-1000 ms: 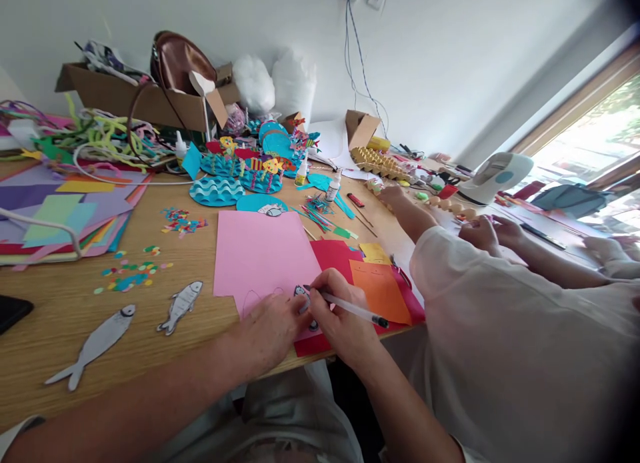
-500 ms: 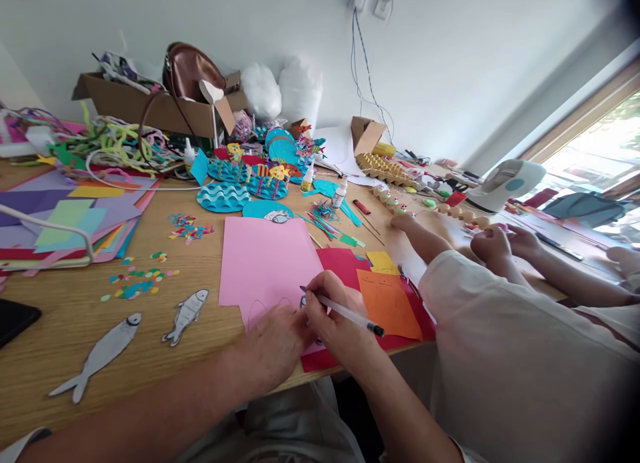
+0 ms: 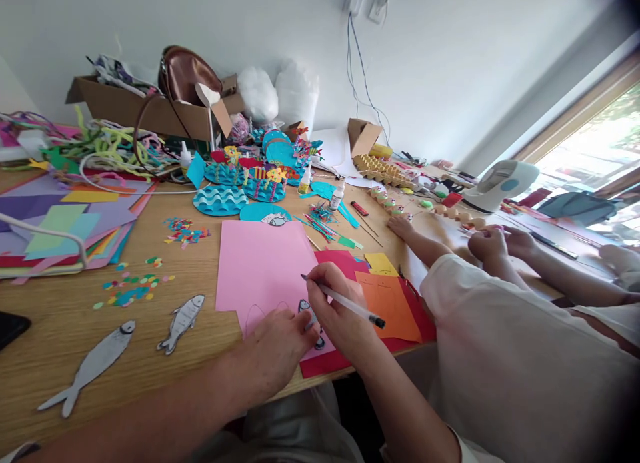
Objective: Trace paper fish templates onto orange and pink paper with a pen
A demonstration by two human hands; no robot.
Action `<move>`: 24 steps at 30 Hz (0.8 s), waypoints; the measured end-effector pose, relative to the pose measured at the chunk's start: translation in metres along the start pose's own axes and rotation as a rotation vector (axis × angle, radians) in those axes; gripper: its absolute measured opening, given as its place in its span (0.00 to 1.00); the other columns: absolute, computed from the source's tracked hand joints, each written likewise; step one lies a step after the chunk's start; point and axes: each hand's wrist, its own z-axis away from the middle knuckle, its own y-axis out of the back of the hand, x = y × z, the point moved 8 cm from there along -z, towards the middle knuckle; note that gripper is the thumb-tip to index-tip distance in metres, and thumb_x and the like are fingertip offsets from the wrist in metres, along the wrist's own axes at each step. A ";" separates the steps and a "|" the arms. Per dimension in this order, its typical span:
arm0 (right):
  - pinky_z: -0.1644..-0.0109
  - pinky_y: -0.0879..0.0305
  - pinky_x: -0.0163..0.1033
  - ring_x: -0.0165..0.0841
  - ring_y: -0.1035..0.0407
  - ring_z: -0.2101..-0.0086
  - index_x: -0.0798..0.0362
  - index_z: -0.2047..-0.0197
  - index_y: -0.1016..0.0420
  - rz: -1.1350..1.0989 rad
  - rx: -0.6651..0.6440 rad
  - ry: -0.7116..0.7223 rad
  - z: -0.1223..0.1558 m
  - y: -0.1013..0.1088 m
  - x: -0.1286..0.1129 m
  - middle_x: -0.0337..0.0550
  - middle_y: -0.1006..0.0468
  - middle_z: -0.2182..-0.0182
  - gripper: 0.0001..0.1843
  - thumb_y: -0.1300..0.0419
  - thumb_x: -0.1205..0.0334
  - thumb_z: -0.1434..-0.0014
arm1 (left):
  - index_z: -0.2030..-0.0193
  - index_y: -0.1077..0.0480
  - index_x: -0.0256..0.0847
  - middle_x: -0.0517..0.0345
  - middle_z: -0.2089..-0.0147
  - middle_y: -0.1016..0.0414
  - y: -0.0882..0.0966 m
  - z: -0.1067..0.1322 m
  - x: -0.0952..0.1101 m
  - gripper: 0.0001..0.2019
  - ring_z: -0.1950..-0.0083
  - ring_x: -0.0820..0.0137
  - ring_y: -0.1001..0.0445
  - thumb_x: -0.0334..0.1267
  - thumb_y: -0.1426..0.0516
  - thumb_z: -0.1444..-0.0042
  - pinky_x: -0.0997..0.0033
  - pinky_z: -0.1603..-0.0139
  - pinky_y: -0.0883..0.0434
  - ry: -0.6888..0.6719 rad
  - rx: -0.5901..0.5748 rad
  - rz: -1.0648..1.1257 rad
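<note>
My right hand (image 3: 337, 310) holds a pen with a clear barrel (image 3: 350, 304), its tip raised just above the pink paper (image 3: 265, 256). My left hand (image 3: 280, 343) lies on the lower part of this sheet, its fingers over a small paper fish cutout (image 3: 303, 306). The fish's head and tail show around the fingers; its middle is partly covered. Faint curved pencil-like lines show on the pink sheet beside my left hand. To the left, a large paper fish (image 3: 103, 358) and a smaller paper fish (image 3: 183, 322) lie on the wooden table.
Red paper (image 3: 333, 363) and orange paper (image 3: 387, 303) lie at my right. Another person's sleeve (image 3: 480, 323) and hands (image 3: 487, 246) are close by. Confetti dots (image 3: 133, 291), a glue bottle (image 3: 337, 195), blue wavy crafts (image 3: 220, 200) and a cardboard box (image 3: 135, 113) lie beyond.
My right hand has lifted slightly away from my left, still with the pen, and more of the small fish shows. The view has shifted a little.
</note>
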 end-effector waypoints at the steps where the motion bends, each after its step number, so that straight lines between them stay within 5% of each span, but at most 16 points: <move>1: 0.73 0.43 0.31 0.26 0.37 0.78 0.51 0.68 0.33 -0.022 0.020 0.011 -0.001 0.002 0.001 0.34 0.31 0.79 0.04 0.49 0.66 0.45 | 0.55 0.31 0.41 0.55 0.57 0.28 -0.001 0.000 0.001 0.12 0.61 0.65 0.30 0.27 0.49 0.43 0.64 0.60 0.33 -0.014 -0.019 -0.042; 5: 0.70 0.40 0.31 0.27 0.36 0.75 0.52 0.65 0.30 -0.144 0.059 0.016 -0.004 0.002 0.010 0.36 0.30 0.76 0.06 0.48 0.64 0.43 | 0.52 0.34 0.38 0.51 0.54 0.30 -0.010 0.001 0.003 0.14 0.61 0.63 0.31 0.27 0.48 0.45 0.62 0.62 0.33 -0.072 -0.045 -0.161; 14: 0.67 0.34 0.36 0.29 0.33 0.71 0.52 0.60 0.30 -0.626 0.133 -0.239 -0.015 -0.004 0.045 0.39 0.27 0.71 0.12 0.44 0.58 0.47 | 0.52 0.37 0.39 0.48 0.49 0.34 -0.016 0.000 0.002 0.14 0.59 0.62 0.31 0.26 0.50 0.44 0.59 0.59 0.33 -0.070 -0.066 -0.170; 24: 0.70 0.36 0.33 0.26 0.35 0.71 0.51 0.58 0.33 -0.823 0.260 -0.195 -0.028 -0.001 0.049 0.41 0.30 0.65 0.12 0.47 0.55 0.42 | 0.52 0.36 0.37 0.51 0.53 0.31 -0.004 0.000 0.007 0.12 0.61 0.63 0.31 0.26 0.49 0.44 0.61 0.62 0.31 -0.047 -0.121 -0.158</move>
